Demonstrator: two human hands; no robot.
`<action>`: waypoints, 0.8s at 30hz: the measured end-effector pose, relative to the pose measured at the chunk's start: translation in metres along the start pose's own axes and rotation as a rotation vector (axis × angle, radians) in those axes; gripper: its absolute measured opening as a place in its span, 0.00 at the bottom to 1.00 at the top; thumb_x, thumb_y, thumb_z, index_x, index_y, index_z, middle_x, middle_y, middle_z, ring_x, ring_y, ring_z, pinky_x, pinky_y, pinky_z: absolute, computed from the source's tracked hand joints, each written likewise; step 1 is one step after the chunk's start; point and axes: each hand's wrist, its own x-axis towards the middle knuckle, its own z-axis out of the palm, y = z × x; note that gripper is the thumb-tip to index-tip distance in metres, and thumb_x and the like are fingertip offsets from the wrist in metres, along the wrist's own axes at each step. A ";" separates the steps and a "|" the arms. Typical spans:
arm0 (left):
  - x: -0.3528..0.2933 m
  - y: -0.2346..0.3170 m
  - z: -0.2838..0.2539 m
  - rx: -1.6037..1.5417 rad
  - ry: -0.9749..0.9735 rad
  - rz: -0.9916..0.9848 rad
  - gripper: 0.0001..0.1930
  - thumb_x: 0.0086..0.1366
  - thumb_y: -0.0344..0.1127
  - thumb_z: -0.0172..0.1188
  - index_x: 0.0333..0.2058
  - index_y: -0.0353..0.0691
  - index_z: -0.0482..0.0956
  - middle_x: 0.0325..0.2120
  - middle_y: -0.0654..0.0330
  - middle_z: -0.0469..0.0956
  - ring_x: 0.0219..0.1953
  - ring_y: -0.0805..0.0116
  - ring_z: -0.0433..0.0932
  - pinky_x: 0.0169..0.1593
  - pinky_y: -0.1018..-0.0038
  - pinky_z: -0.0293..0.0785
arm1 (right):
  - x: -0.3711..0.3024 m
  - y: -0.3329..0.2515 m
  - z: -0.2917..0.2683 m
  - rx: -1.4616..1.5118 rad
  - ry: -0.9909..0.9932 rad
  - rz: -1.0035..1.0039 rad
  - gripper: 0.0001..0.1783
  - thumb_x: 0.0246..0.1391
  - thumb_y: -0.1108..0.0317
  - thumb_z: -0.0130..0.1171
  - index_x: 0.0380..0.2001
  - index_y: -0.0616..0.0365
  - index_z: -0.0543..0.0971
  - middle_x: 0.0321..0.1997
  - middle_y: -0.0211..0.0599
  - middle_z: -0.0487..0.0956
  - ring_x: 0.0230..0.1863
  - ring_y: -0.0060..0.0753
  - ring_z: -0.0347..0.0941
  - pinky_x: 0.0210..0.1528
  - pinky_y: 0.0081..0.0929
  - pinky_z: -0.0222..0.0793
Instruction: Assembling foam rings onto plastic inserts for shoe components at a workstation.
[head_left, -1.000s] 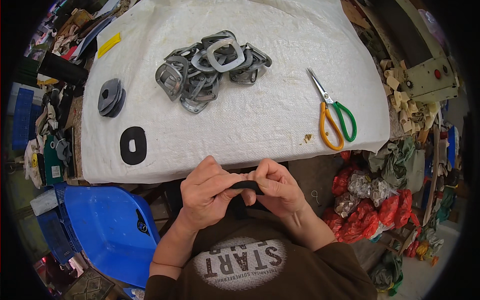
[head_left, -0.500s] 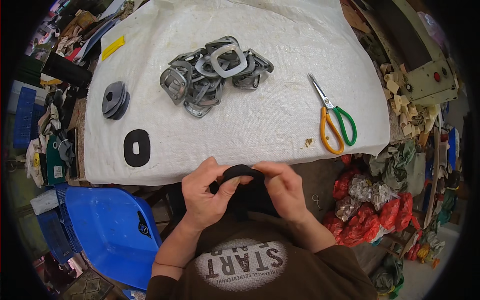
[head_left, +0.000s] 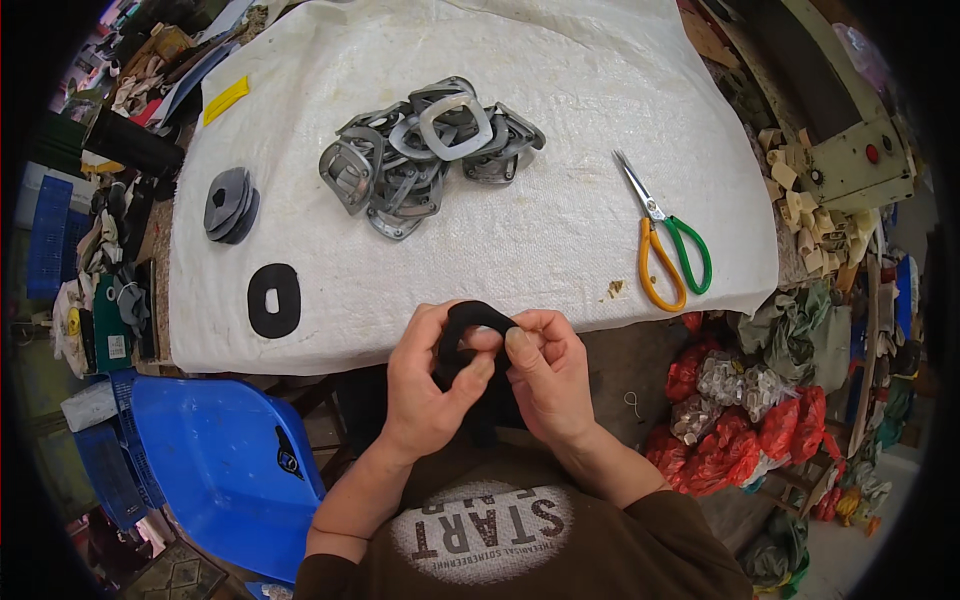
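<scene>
Both hands meet just off the near edge of the table, in front of the person's chest, and between them is a black ring-shaped piece (head_left: 470, 322) of soft, flat material with an opening in its middle. The left hand (head_left: 428, 385) is curled closed around the left side of that piece, its thumb pressed against the inner edge of the loop, while the right hand (head_left: 545, 372) is likewise closed, pinching the right side with thumb and forefinger, so that the two thumbs nearly touch. The lower part of the piece is hidden behind the fingers, and how far it hangs down cannot be told. Beyond the hands lies a table covered with a white woven cloth (head_left: 560, 140). On the cloth, near its left edge, rests a second black ring (head_left: 273, 300), flat and alone, and farther off on the same side sits a small stack of dark grey discs (head_left: 230, 204). Toward the far middle of the cloth is a loose heap of grey metal buckle frames (head_left: 425, 155), overlapping one another. To the right, well apart from the heap, lie scissors (head_left: 668, 245) with one orange handle and one green, blades pointing away. A blue plastic chair (head_left: 215, 450) stands at the near left, below the table edge, and red and grey bags (head_left: 745, 415) are piled at the near right.
</scene>
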 end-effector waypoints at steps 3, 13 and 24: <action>-0.001 0.010 0.021 -0.174 0.249 -0.060 0.13 0.58 0.27 0.56 0.42 0.30 0.67 0.28 0.61 0.72 0.31 0.75 0.72 0.41 0.78 0.70 | 0.000 0.006 -0.005 0.036 0.055 0.029 0.09 0.58 0.71 0.49 0.40 0.62 0.65 0.36 0.42 0.76 0.36 0.28 0.73 0.43 0.26 0.69; -0.005 -0.005 -0.009 -0.172 0.152 -0.109 0.04 0.59 0.26 0.57 0.31 0.32 0.72 0.24 0.66 0.72 0.26 0.84 0.67 0.29 0.86 0.64 | 0.004 -0.003 -0.008 0.171 0.007 0.063 0.16 0.60 0.59 0.45 0.42 0.61 0.67 0.38 0.43 0.75 0.39 0.28 0.68 0.45 0.29 0.64; -0.004 -0.007 -0.011 -0.069 -0.012 -0.025 0.06 0.57 0.29 0.60 0.29 0.33 0.73 0.20 0.67 0.67 0.24 0.81 0.66 0.28 0.84 0.62 | 0.005 -0.008 -0.028 0.061 -0.146 0.170 0.06 0.55 0.68 0.53 0.31 0.59 0.70 0.31 0.40 0.75 0.32 0.28 0.71 0.38 0.25 0.66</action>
